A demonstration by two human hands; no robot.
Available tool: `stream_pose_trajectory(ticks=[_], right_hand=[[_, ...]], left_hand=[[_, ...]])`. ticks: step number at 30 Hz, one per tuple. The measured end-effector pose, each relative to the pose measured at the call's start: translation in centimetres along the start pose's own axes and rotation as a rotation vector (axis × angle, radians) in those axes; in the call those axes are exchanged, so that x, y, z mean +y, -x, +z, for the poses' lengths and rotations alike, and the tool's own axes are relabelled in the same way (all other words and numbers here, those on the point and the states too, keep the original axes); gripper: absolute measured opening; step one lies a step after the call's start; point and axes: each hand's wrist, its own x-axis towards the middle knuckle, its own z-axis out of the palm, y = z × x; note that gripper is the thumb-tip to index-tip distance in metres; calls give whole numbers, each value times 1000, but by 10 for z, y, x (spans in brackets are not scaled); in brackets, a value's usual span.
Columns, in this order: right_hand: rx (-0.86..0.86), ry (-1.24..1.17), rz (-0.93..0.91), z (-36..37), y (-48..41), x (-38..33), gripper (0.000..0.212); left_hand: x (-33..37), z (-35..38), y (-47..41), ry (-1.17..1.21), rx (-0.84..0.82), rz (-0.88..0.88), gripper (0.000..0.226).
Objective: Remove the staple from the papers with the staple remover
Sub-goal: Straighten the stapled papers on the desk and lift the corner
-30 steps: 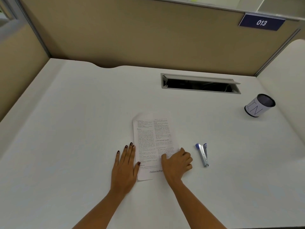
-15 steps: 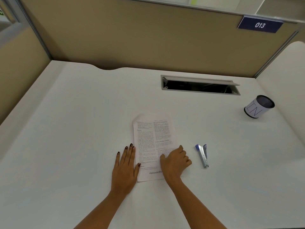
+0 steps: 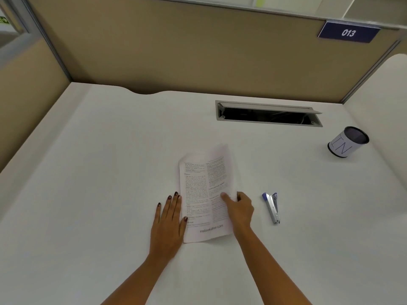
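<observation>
The printed papers (image 3: 203,190) lie in the middle of the white desk, long side running away from me. My left hand (image 3: 168,223) rests flat on the desk against their left edge, thumb tip on the sheet. My right hand (image 3: 241,209) pinches the right edge of the papers, thumb on top and fingers curled under, and that side is lifted slightly. A blue and silver staple remover (image 3: 272,207) lies on the desk just right of my right hand, untouched. The staple itself is too small to make out.
A white pen cup (image 3: 343,146) with a dark mesh inside stands at the far right. An open cable slot (image 3: 267,114) is set into the desk behind the papers. Beige partition walls close off the back and left sides.
My right hand has gone from lying on the lower right of the papers to pinching their right edge, which now lifts off the desk. The left hand has stayed in place.
</observation>
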Motion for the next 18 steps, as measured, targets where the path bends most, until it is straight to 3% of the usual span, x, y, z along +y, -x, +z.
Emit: stream_pose_trajectory(ticks=[6,9,12,15,18], right_hand=[[29,101,-186,-25,-8,10,22],[-33,37,-253,-37,-8,15,11],[-79,-17,-290,-48,-7,17,12],[-134,-18,-305,-58,-9,17,8],[-187,5,-320,-66,-12,17,9]], left_hand=[[15,-8,-10,317,114,-139,53],[25,-20,-26,711,212,-362,44],[31,-40,-52,995,351,-635,35],[30,-56,-82,1304,253,-846,37],[25,-67,-102,1508,149,-856,42]])
